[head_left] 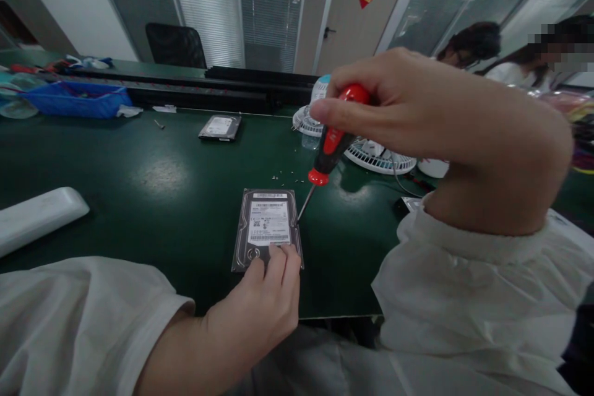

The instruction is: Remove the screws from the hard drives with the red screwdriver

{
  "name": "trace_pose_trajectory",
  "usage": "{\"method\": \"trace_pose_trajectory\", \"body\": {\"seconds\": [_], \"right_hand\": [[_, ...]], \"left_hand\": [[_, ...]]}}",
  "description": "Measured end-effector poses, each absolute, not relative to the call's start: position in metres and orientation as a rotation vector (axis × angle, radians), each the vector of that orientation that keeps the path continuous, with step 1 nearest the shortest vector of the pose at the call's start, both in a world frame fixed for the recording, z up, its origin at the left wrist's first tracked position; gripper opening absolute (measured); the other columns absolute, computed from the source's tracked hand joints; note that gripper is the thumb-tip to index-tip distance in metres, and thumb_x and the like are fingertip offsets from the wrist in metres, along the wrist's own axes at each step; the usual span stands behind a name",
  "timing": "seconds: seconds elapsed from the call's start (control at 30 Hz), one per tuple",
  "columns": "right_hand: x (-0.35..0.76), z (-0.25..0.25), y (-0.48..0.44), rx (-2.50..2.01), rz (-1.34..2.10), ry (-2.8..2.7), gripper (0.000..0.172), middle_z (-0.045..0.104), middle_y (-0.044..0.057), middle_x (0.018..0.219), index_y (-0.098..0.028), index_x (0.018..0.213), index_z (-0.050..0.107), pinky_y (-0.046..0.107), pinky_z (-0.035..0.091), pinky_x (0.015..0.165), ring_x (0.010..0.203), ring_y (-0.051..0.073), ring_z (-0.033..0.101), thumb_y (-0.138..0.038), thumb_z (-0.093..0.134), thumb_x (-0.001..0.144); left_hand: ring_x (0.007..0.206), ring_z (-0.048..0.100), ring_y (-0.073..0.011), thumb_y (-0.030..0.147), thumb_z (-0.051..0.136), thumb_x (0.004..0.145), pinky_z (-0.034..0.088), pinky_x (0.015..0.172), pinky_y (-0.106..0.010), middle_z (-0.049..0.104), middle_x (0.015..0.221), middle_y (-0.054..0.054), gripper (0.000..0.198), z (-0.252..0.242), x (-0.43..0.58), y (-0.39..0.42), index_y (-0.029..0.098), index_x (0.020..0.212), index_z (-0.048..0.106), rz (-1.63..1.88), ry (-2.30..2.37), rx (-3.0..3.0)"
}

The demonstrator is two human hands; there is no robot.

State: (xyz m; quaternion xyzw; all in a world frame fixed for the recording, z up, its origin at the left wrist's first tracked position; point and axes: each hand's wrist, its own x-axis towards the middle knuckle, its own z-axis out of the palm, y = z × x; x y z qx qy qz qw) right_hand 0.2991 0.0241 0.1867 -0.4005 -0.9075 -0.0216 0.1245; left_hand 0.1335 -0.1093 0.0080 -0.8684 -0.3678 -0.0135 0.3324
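A hard drive (270,213) with a white label lies flat on the green table in front of me. My left hand (273,284) holds it down, its bent fingers together on the drive's lower right part. In my right hand (371,99) is a red and black screwdriver (330,142), gripped round the handle. Its shaft slants down to the left, and the tip meets the drive's right edge beside the label. Whether a screw sits under the tip is too small to tell. Several tiny screws (283,179) are scattered just beyond the drive.
A second hard drive (220,127) lies farther back. At the back left stands a blue bin (78,99); a white elongated object (41,216) rests at the left. White fan parts (380,158) and a cable are behind my right hand. Other people sit at the far right.
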Motion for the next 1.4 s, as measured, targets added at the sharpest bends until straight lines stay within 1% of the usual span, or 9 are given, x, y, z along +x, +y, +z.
{"method": "trace_pose_trajectory", "body": {"seconds": [0.17,0.33,0.5,0.67,0.8,0.97,1.1,1.27,1.4], "right_hand": [[0.305,0.189,0.025,-1.064,0.021,-2.738,0.027,0.064,-0.001,0.097,-0.021,0.110,0.062,0.023,0.038,0.066,0.078,0.010,0.053,-0.032,0.054,0.087],[0.309,0.192,0.023,-1.201,-0.076,-2.707,0.039,0.049,0.000,0.064,-0.020,0.076,0.059,0.027,0.025,0.050,0.056,0.008,0.037,-0.049,0.041,0.095],[0.310,0.192,0.023,-1.106,0.008,-2.771,0.026,0.062,-0.005,0.089,-0.026,0.105,0.065,0.019,0.036,0.056,0.072,0.005,0.050,-0.044,0.051,0.092],[0.311,0.192,0.023,-1.199,-0.046,-2.718,0.043,0.042,-0.003,0.063,-0.020,0.083,0.061,0.025,0.023,0.046,0.052,0.004,0.033,-0.054,0.041,0.098],[0.310,0.191,0.025,-1.121,-0.042,-2.740,0.029,0.063,-0.005,0.099,-0.028,0.117,0.063,0.019,0.036,0.059,0.077,0.006,0.052,-0.036,0.052,0.092],[0.312,0.191,0.027,-1.250,-0.071,-2.717,0.044,0.054,-0.003,0.068,-0.020,0.084,0.063,0.023,0.026,0.050,0.057,0.005,0.040,-0.055,0.040,0.098],[0.314,0.192,0.028,-1.174,-0.026,-2.761,0.024,0.063,-0.006,0.086,-0.027,0.101,0.065,0.020,0.032,0.052,0.069,0.005,0.050,-0.044,0.050,0.094],[0.314,0.191,0.028,-1.254,-0.037,-2.701,0.050,0.042,-0.003,0.056,-0.017,0.072,0.058,0.025,0.022,0.042,0.047,0.005,0.032,-0.058,0.040,0.096],[0.313,0.191,0.026,-1.167,-0.044,-2.726,0.029,0.064,-0.005,0.092,-0.026,0.114,0.064,0.018,0.034,0.057,0.072,0.005,0.052,-0.028,0.052,0.088]], "left_hand": [[0.093,0.073,-0.0274,0.012,0.050,0.091,0.056,0.063,-0.031,0.076,0.110,-0.020,0.036,0.012,0.132,-0.106,0.004,0.115,0.076,-0.029,-0.896,-2.273],[0.098,0.072,-0.0298,0.013,0.050,0.092,0.056,0.066,-0.034,0.074,0.117,-0.022,0.038,0.006,0.132,-0.109,0.003,0.120,0.073,0.014,-0.908,-2.255],[0.097,0.072,-0.0282,0.010,0.048,0.092,0.055,0.063,-0.031,0.074,0.115,-0.022,0.038,0.012,0.131,-0.106,0.003,0.119,0.074,0.055,-0.880,-2.289],[0.084,0.070,-0.0256,0.013,0.049,0.094,0.053,0.059,-0.032,0.075,0.108,-0.021,0.036,0.015,0.131,-0.101,0.003,0.117,0.074,0.076,-0.832,-2.297],[0.091,0.071,-0.0284,0.017,0.052,0.095,0.053,0.062,-0.033,0.074,0.111,-0.022,0.035,0.011,0.131,-0.102,0.001,0.119,0.073,0.061,-0.838,-2.259],[0.092,0.070,-0.0286,0.017,0.054,0.096,0.053,0.065,-0.034,0.074,0.111,-0.022,0.034,0.010,0.130,-0.103,0.000,0.119,0.072,0.083,-0.827,-2.257],[0.090,0.068,-0.0271,0.020,0.057,0.096,0.050,0.062,-0.033,0.072,0.109,-0.022,0.034,0.013,0.130,-0.101,0.000,0.118,0.072,0.067,-0.843,-2.281],[0.076,0.063,-0.0231,0.037,0.059,0.096,0.044,0.055,-0.032,0.070,0.092,-0.015,0.041,0.018,0.132,-0.097,0.001,0.105,0.075,-0.006,-0.866,-2.402],[0.075,0.062,-0.0238,0.047,0.063,0.093,0.045,0.056,-0.034,0.068,0.089,-0.014,0.050,0.020,0.131,-0.097,0.000,0.105,0.075,-0.033,-0.877,-2.408]]}}
